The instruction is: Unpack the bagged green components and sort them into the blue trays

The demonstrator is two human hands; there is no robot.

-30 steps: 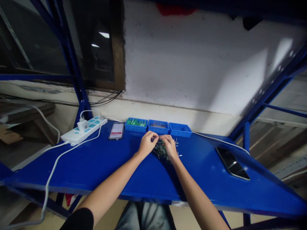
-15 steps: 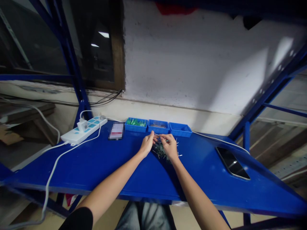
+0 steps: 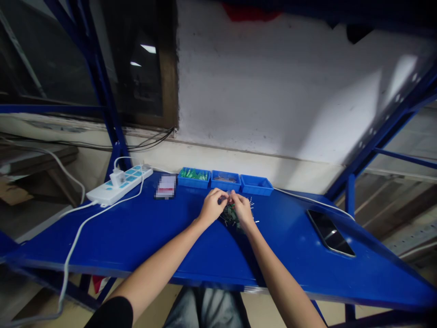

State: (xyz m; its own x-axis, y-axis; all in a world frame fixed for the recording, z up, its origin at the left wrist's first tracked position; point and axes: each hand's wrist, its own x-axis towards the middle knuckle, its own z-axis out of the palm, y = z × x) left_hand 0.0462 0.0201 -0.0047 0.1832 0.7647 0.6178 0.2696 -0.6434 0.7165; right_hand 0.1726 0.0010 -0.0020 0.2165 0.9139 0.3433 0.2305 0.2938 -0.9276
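Note:
Close together over a pile of small dark green pieces with thin metal pins (image 3: 231,217) are my two hands. My left hand (image 3: 212,205) has its fingers curled and pinched around something small and dark that I cannot make out. My right hand (image 3: 241,208) pinches at the same spot, its fingertips almost touching the left ones; what it holds is too small to name. Just behind stand three blue bins: one with green pieces (image 3: 194,177), one with thin brownish pieces (image 3: 226,181), and a right one (image 3: 256,185) whose inside looks bare.
A white power strip (image 3: 119,186) with a plug and cable lies at the left of the blue table (image 3: 143,237). Beside the bins is a blurred pink and white card (image 3: 165,187). A black phone (image 3: 331,232) lies at the right; a white cable runs along the back.
My left hand has turned and its fingers have curled in more. The right fingertips have moved slightly and now meet the left ones more closely, with a small dark thing showing.

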